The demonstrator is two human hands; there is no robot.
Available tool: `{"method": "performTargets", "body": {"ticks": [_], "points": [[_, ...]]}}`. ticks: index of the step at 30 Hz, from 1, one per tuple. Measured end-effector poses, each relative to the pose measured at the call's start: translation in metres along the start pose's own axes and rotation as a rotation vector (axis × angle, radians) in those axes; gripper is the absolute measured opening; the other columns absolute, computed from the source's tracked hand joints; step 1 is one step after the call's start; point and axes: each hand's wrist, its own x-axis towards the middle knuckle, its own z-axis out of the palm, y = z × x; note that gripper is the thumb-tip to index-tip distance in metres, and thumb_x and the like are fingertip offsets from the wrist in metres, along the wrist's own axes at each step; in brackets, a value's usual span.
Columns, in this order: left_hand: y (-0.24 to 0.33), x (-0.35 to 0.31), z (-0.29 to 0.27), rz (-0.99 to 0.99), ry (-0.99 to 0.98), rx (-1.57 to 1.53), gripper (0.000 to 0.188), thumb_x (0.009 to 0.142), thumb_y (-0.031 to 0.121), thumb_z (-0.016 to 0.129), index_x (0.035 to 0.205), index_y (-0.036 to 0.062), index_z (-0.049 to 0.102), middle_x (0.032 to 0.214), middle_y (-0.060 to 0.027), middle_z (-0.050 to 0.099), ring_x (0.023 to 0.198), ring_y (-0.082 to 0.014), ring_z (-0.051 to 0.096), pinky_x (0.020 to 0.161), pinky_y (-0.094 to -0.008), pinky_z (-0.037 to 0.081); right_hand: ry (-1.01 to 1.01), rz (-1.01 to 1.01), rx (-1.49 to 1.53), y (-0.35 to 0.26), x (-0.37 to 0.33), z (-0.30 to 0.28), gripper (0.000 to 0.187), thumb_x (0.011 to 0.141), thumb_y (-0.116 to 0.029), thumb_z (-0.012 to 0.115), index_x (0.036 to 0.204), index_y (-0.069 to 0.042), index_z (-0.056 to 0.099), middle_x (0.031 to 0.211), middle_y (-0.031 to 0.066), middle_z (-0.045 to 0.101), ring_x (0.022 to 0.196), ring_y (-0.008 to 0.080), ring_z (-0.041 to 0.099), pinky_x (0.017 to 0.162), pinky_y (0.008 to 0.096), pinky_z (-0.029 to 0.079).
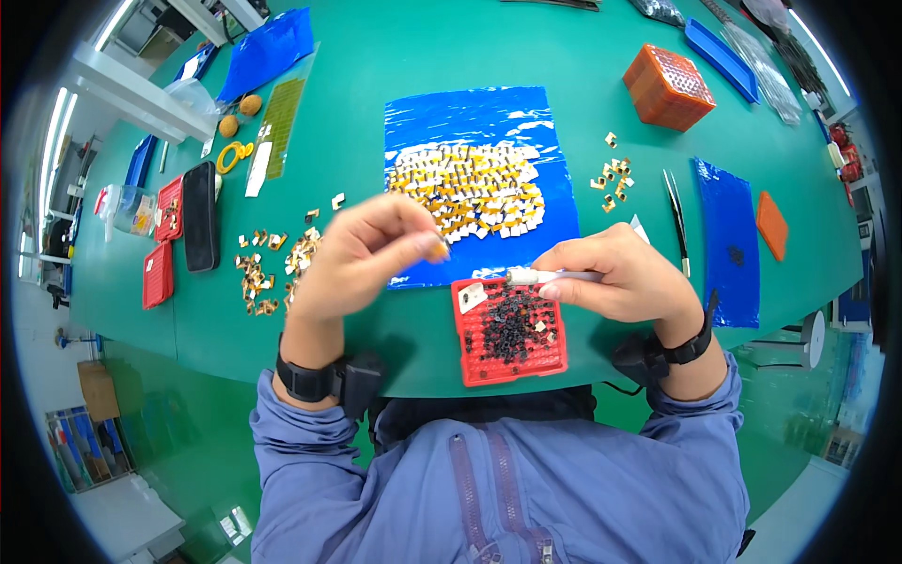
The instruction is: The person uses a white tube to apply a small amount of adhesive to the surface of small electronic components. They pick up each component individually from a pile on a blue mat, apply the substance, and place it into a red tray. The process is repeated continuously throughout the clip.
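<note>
The left hand (362,258) pinched a small orange part (438,250), fingers nearly closed; the right hand (625,277) gripped what looked like a white pen tool (545,276). Both hovered just above the red tray (510,331); behind it lay a blue sheet (479,122), and well right, an orange box (668,86)

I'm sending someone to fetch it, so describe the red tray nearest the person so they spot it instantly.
On the green table, go to its near edge, just below the blue plastic sheet heaped with small gold-and-white parts. The red tray sits there under the right hand. Unlike the red trays far left, it holds a pile of tiny black pieces.
</note>
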Motion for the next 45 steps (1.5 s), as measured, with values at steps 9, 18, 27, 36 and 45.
{"method": "performTargets", "body": {"ticks": [9,18,27,36,45], "points": [[-0.017,0.004,0.032,-0.118,-0.004,-0.455,0.010,0.089,0.006,0.057,0.094,-0.0021,0.060,0.084,-0.0095,0.062,0.076,-0.0146,0.057,0.070,-0.0278,0.046,0.005,0.108,0.212,0.000,0.003,0.005,0.019,0.092,-0.018,0.055,0.085,-0.002,0.061,0.057,0.0045,0.053,0.050,0.0116,0.048,0.048,0.0274,0.038],[-0.017,0.004,0.038,-0.138,-0.129,-0.594,0.013,0.088,0.004,0.057,0.100,-0.0014,0.057,0.091,-0.0078,0.058,0.082,-0.0128,0.056,0.072,-0.0260,0.045,0.062,0.131,0.327,0.004,0.002,0.016,0.017,0.092,-0.013,0.055,0.090,0.001,0.064,0.062,-0.0005,0.056,0.056,0.0038,0.048,0.049,0.0218,0.038],[-0.018,0.003,0.038,-0.241,-0.184,-0.697,0.012,0.088,0.005,0.058,0.097,0.0012,0.050,0.084,-0.0066,0.060,0.078,-0.0121,0.062,0.070,-0.0251,0.051,0.158,0.073,0.244,0.002,0.004,0.016,0.011,0.087,-0.010,0.062,0.087,0.001,0.063,0.066,-0.0043,0.056,0.057,0.0023,0.047,0.049,0.0199,0.036],[-0.023,0.002,0.036,-0.166,-0.217,-0.650,0.010,0.088,0.007,0.059,0.092,0.0019,0.051,0.081,-0.0070,0.061,0.076,-0.0134,0.063,0.071,-0.0264,0.052,0.096,0.039,0.150,-0.005,0.002,0.013,0.014,0.090,-0.012,0.059,0.087,0.001,0.062,0.066,-0.0028,0.057,0.056,0.0026,0.048,0.048,0.0202,0.036],[-0.023,0.002,0.037,-0.170,-0.211,-0.616,0.010,0.088,0.007,0.060,0.092,0.0020,0.052,0.081,-0.0060,0.061,0.076,-0.0129,0.062,0.071,-0.0248,0.050,0.055,0.151,0.276,-0.005,-0.001,0.011,0.010,0.089,-0.009,0.059,0.087,0.000,0.061,0.067,-0.0033,0.057,0.057,0.0016,0.046,0.050,0.0183,0.035]]}}
